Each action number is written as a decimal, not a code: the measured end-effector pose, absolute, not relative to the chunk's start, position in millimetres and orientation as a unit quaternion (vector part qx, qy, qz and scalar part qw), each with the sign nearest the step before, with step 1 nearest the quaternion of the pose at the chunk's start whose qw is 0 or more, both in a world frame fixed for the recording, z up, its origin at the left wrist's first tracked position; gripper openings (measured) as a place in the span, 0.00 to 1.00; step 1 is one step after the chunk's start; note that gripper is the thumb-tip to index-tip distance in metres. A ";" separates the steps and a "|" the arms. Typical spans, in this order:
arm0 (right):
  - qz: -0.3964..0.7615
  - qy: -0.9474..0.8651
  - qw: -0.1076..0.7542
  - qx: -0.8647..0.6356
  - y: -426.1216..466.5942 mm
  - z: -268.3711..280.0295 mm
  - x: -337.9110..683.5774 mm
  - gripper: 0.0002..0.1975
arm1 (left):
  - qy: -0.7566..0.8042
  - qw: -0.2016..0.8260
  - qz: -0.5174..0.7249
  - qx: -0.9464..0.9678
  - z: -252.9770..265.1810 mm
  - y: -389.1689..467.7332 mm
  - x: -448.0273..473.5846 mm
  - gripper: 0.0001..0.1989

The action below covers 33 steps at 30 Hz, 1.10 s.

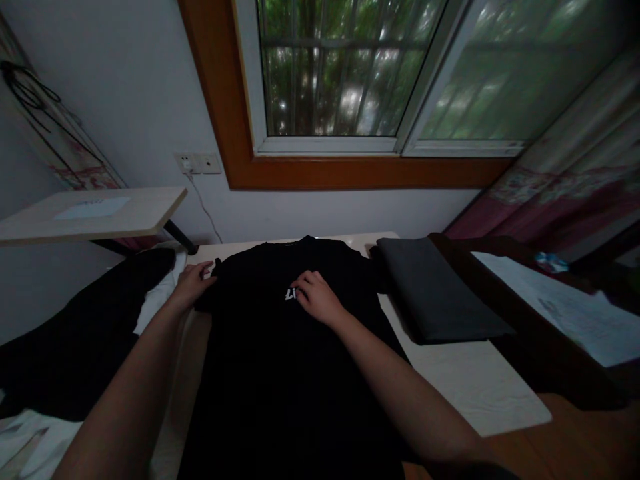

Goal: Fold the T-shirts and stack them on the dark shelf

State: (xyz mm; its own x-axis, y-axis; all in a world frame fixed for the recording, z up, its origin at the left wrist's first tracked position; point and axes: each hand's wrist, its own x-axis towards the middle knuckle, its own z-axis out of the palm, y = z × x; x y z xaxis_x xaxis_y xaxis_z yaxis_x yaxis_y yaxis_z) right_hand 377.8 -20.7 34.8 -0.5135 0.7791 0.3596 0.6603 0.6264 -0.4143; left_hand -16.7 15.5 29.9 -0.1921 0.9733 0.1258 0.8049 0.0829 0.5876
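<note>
A black T-shirt (280, 380) is spread on the pale table, its collar toward the window and a small white print on its chest. At the shirt's left sleeve edge, my left hand (193, 285) pinches the cloth between thumb and fingers. My right hand (317, 299) rests on the chest, fingers loosely bent and apart, partly covering the white print. Nothing is held in it. The shirt's lower part runs out of view between my forearms.
Folded dark grey cloth (440, 293) lies on the pale table (480, 387) at the right. A raised shelf (145, 213) and piled dark clothing (85, 327) stand at the left. A brown surface with a white sheet (565, 313) is farther right. A wall socket (197, 163) has a plugged-in cable.
</note>
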 end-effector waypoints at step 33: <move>0.126 -0.860 0.260 -0.420 -21.0 36.4 379.6 0.10 | 0.827 -0.005 -0.021 0.562 68.2 -74.6 -13.7 0.19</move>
State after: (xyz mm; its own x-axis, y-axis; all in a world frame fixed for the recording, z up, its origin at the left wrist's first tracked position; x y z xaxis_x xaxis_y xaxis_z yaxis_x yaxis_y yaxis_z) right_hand 379.6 -21.0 36.4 -0.5121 0.7882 0.3412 0.6574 0.6154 -0.4348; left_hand -13.7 -74.6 68.2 -0.3679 0.9298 -0.0144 0.9293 0.3670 -0.0406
